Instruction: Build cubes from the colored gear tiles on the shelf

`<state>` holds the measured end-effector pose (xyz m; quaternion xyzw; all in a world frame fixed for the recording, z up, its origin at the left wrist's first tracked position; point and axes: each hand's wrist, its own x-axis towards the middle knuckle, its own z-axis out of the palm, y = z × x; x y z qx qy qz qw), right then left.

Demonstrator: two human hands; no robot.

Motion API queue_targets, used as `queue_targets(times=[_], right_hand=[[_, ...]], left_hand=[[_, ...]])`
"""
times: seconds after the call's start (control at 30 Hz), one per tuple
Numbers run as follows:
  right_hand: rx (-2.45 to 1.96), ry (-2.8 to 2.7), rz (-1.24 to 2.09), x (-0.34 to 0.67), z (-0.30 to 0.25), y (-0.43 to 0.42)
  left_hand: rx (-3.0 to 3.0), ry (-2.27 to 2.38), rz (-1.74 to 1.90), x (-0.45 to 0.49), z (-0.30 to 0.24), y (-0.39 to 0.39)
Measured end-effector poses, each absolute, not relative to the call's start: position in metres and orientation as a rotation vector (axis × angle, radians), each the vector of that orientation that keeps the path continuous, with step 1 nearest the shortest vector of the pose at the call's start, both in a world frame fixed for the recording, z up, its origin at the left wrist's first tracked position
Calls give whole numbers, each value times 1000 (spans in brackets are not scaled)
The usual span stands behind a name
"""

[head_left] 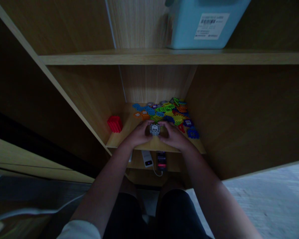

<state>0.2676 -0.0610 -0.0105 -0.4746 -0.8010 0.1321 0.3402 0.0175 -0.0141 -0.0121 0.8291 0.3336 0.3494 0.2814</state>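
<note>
Both my hands meet over the front of a wooden shelf board (119,141). My left hand (139,134) and my right hand (173,136) are closed from either side on a small grey toy block (154,129) with white markings. Just behind them lies a pile of colourful plastic interlocking pieces (168,113) in blue, green, orange, yellow and purple. A red ridged piece (115,123) stands alone at the shelf's left side, apart from my left hand.
A light blue plastic bin (204,23) with a barcode label sits on the shelf above. Below the board, a white power bank (147,158) with a cable and a dark device (161,161) lie on a lower shelf. Wooden side panels enclose the compartment.
</note>
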Motion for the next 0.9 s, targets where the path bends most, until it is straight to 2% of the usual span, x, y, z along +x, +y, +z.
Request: queue_targets(times=[0.9], right_hand=[[-1212, -2053, 342, 267, -8, -61]], left_hand=[[2139, 838, 948, 15, -10, -15]])
